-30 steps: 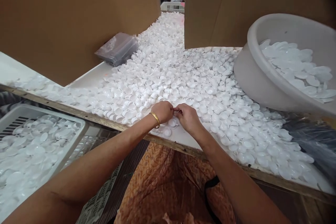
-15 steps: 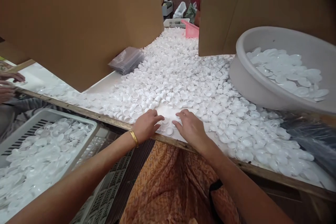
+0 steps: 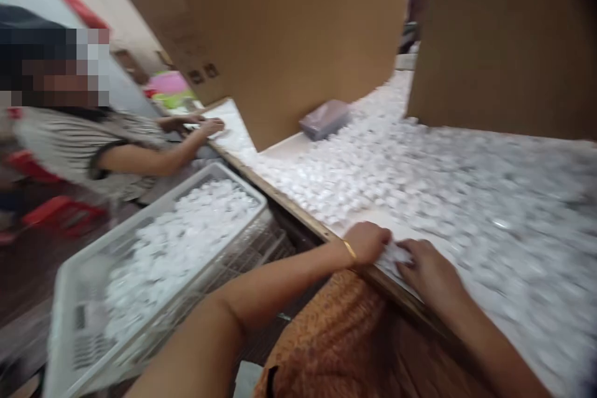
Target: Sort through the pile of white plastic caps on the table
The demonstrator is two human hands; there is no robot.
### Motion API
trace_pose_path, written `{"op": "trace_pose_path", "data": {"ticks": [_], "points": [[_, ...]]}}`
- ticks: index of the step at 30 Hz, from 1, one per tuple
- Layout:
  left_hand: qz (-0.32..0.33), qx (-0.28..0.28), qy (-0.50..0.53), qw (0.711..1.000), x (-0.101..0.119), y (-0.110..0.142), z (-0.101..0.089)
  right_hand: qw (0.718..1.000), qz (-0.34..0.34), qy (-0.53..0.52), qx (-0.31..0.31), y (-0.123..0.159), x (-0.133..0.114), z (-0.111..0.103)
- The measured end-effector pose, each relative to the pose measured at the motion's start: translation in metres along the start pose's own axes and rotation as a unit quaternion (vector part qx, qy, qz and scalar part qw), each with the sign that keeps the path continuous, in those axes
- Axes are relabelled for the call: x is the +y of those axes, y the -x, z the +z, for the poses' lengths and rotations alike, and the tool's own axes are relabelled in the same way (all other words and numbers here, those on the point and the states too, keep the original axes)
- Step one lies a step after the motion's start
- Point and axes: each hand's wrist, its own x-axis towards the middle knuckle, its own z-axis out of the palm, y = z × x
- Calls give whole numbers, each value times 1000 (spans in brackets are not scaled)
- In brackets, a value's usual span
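Small white round plastic pieces [image 3: 392, 258], blurred, are bunched between my two hands at the table's wooden edge. My left hand [image 3: 368, 241], with a gold bangle at the wrist, has curled fingers; what they hold is hidden. Thumb and fingers of my right hand [image 3: 426, 264] close round some of the white pieces from the other side. Beyond both hands spreads a wide heap of similar white pieces [image 3: 466, 199] across the table.
A white crate [image 3: 69, 267] full of white pieces stands left, below table level. Cardboard sheets [image 3: 317, 31] rise behind the heap, with a plastic-wrapped pack [image 3: 326, 118] at their foot. A co-worker [image 3: 135, 149] sits at far left, hands on the table. A red stool [image 3: 65, 214] stands behind.
The view has swung left, bringing the co-worker and more of the crate into sight; the large basin has left the frame. My hands have come closer together around the white pieces.
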Motion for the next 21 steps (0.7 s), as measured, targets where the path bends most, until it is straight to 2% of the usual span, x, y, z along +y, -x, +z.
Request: {"op": "trace_pose_path", "data": {"ticks": [3, 5, 7, 9, 11, 13, 16, 18, 19, 21], "points": [[14, 71, 36, 997, -10, 10, -4, 998, -23, -56, 16, -11, -4, -3], [5, 146, 57, 988, -24, 32, -16, 995, -49, -80, 34, -19, -29, -11], [-30, 207, 72, 975, -45, 66, -31, 989, -111, -85, 40, -30, -72, -12], [-99, 240, 90, 961, -78, 107, -44, 978, -186, -91, 19, -47, -128, -1], [-214, 257, 105, 937, -119, 148, -53, 965, -238, -103, -33, -68, -189, 25], [-334, 260, 102, 900, -163, 187, -57, 946, -281, -140, -83, -89, -246, 57], [-443, 273, 87, 850, -220, 235, -57, 913, -332, -212, -105, -115, -310, 98], [-499, 282, 79, 816, -244, 258, -56, 903, -343, -232, -115, -123, -329, 112], [-517, 288, 74, 802, -250, 266, -56, 902, -342, -237, -118, -125, -330, 114], [-528, 298, 66, 792, -251, 271, -54, 903, -334, -248, -104, -121, -314, 109]]}}
